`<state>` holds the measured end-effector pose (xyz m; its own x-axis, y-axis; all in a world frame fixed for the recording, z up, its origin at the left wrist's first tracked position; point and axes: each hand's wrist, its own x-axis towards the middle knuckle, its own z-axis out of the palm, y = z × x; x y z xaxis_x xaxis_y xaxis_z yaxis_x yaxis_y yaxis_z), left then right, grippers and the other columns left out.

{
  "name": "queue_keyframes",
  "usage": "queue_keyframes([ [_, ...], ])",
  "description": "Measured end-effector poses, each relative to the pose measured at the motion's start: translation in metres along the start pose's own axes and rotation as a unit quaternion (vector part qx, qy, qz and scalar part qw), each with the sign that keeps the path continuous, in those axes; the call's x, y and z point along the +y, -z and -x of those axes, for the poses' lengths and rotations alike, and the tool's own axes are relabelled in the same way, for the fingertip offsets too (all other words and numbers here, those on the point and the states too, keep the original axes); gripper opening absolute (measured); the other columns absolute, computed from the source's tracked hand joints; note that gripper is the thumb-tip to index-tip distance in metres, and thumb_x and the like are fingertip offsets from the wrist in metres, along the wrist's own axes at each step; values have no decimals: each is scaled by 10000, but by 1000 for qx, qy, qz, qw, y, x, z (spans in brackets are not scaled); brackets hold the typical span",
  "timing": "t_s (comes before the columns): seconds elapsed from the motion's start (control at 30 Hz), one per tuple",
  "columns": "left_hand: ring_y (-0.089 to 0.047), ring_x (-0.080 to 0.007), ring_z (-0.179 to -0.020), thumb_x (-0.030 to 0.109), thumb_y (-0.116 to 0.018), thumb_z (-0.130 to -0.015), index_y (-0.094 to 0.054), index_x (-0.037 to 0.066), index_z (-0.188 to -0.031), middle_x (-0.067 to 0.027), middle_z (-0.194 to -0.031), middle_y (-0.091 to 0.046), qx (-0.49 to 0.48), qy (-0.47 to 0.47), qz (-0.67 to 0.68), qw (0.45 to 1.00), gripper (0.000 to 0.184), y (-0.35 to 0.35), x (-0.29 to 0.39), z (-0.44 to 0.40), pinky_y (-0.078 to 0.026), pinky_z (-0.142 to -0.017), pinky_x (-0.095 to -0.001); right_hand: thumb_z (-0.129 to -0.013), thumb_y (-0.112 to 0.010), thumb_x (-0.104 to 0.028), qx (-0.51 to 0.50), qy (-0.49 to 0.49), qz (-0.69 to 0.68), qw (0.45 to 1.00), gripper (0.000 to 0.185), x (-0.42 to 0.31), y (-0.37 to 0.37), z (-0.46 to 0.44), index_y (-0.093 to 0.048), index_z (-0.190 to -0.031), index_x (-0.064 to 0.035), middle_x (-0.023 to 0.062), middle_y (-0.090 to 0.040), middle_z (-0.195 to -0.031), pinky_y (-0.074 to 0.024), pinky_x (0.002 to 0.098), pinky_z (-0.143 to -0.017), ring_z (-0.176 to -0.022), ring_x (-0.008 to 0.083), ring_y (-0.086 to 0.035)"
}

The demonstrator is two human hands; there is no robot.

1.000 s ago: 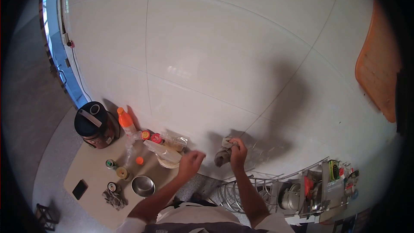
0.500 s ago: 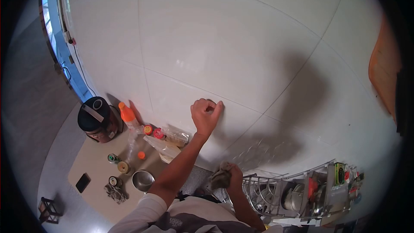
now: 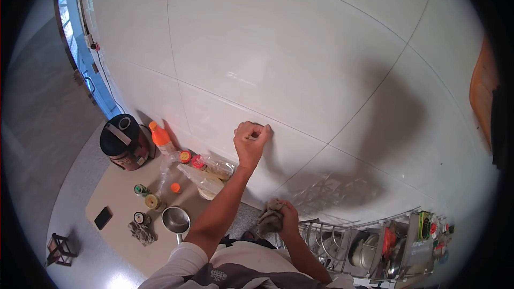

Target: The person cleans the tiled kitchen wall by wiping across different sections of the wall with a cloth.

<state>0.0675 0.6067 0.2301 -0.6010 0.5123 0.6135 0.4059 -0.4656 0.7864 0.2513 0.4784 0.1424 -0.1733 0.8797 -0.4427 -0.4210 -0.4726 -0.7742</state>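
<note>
Right grip [image 3: 289, 220] clenches a crumpled grey-brown cloth [image 3: 270, 218] at its nine o'clock; from my farther left grip [image 3: 248, 143], loosely curled, seemingly empty, I see it toward half-past five.

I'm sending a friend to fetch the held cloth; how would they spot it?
Find the large pale wall, then the metal rack at the picture's lower right. Just left of it, the person's right hand grips a crumpled grey-brown cloth. Unlike the crumpled bundle on the table, this one is in a hand.
</note>
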Motion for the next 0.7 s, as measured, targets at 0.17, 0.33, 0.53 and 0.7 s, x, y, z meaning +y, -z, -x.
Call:
queue_keyframes([
  [0.17, -478, -115, -615, 87, -750, -749, -584, 24, -634, -24, -653, -551, -19, 25, 5, 999, 212, 2, 7, -1, -402, -588, -266, -864, -526, -88, -16, -2, -7, 1000, 158, 2, 3, -5, -589, -998, -33, 101, -626, -918, -539, 338, -752, -819, 210, -637],
  [0.33, -505, -137, -642, 125, -792, -712, -589, 47, -621, -25, -642, -571, -10, 101, 89, 991, 236, 2, 1, 0, -411, -623, -294, -875, -516, -97, -31, -7, -12, 999, 166, 5, 8, -8, -590, -1008, -31, 95, -626, -923, -533, 331, -764, -831, 198, -634],
  [0.53, -464, -71, -630, 73, -727, -787, -595, 1, -660, -4, -676, -574, -30, 98, 50, 993, 197, 2, 7, -3, -403, -597, -233, -893, -520, -125, -44, -19, -27, 998, 175, 8, 8, -11, -586, -1027, -34, 91, -622, -942, -533, 332, -772, -840, 199, -634],
  [0.7, -522, -141, -615, 145, -777, -738, -605, 1, -643, -56, -669, -599, -24, 99, 84, 991, 243, 7, -3, -3, -429, -584, -288, -904, -510, -117, -21, 26, -86, 996, 184, 0, -4, -9, -575, -1056, -36, 93, -630, -945, -538, 328, -778, -853, 199, -642],
])
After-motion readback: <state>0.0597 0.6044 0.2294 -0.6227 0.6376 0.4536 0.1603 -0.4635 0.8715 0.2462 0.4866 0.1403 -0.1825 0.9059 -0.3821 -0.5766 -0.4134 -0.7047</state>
